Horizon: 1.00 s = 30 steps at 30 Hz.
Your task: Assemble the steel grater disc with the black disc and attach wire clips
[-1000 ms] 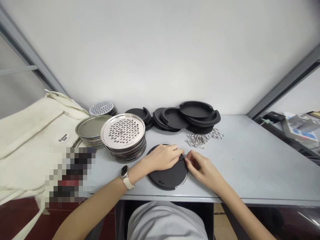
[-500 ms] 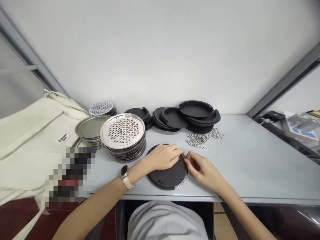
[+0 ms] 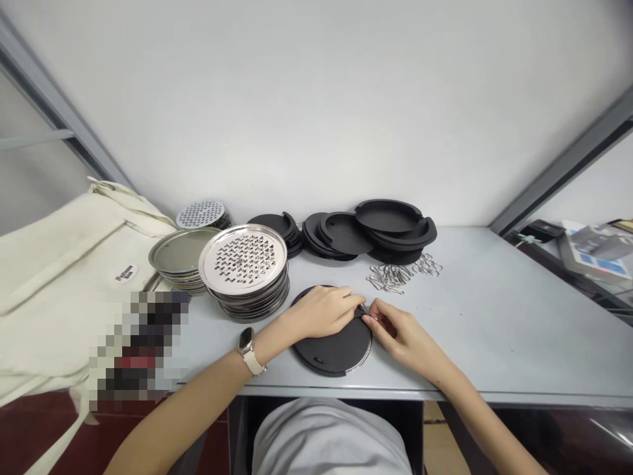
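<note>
A round black disc (image 3: 331, 349) lies flat near the table's front edge, a thin line of shiny metal showing along its right rim. My left hand (image 3: 326, 310) rests across the top of it, fingers closed at its upper right edge. At that same edge, my right hand (image 3: 395, 330) pinches a small metal wire clip (image 3: 364, 309) between thumb and fingertips. The clip touches or nearly touches the disc; its far end is hidden by the fingers. Behind my right hand lies a loose pile of similar wire clips (image 3: 390, 277), with small metal rings (image 3: 428, 265) beside it.
A tall stack of metal grater plates (image 3: 244, 260) stands left of the disc, with plain metal discs (image 3: 182, 251) and another grater stack (image 3: 200, 215) behind. Black rimmed discs (image 3: 390, 218) are piled along the wall. A cream bag (image 3: 74, 264) covers the table's left end.
The wire clip in my right hand has tilted slightly and shows more at the disc's edge. My left hand stays in place on the disc.
</note>
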Each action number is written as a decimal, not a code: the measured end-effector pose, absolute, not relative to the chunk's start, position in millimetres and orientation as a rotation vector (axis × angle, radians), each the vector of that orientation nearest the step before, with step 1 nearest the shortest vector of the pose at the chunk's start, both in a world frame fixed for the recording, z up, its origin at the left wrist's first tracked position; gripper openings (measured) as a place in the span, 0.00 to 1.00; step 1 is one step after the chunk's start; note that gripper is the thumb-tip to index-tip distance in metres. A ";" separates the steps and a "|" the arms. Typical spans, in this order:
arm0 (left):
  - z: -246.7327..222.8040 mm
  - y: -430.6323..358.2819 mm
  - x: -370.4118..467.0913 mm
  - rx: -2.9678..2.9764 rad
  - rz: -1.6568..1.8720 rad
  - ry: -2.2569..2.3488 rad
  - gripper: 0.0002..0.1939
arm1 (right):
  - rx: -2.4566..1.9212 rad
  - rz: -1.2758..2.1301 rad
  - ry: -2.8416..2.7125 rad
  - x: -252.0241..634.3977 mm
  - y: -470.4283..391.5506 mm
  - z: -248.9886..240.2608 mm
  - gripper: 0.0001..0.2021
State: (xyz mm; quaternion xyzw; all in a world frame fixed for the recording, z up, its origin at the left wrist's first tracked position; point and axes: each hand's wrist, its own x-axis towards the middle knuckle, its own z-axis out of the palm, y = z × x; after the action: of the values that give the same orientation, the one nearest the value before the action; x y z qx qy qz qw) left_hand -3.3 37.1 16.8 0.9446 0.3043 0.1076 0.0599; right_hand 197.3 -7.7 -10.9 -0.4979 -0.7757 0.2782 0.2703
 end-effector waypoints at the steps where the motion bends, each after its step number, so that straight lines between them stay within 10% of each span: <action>1: 16.8 37.2 -3.2 2.857 0.324 0.924 0.15 | -1.339 0.751 -2.085 197.2 -7.6 -11.0 0.12; 30: 18.4 37.0 -3.3 2.911 0.288 0.914 0.12 | -1.298 0.690 -2.173 197.2 -8.0 -6.0 0.12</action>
State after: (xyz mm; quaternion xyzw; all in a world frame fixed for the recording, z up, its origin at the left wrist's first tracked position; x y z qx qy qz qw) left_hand -3.3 37.0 18.4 0.9491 0.2980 0.0938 0.0386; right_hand 197.2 -8.0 -6.0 -0.4783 -0.8006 0.2543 0.2561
